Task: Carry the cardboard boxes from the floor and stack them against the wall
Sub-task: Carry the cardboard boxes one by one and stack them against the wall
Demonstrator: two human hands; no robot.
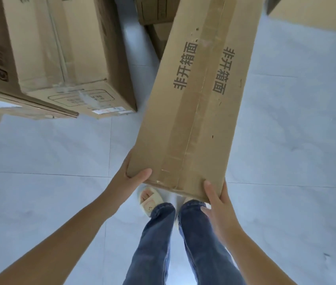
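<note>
A long brown cardboard box (198,95) with taped seam and printed characters on top is held off the floor, running away from me and tilted to the right. My left hand (129,177) grips its near left corner, thumb on top and fingers under the side. My right hand (217,199) grips the near right corner, thumb on the top face and fingers beneath.
A stack of large cardboard boxes (56,54) stands at the left. Smaller boxes (156,11) sit behind the carried one, and another box (315,11) shows at the top right. Pale tiled floor (296,130) lies open on the right. My legs and slippers (148,200) are below.
</note>
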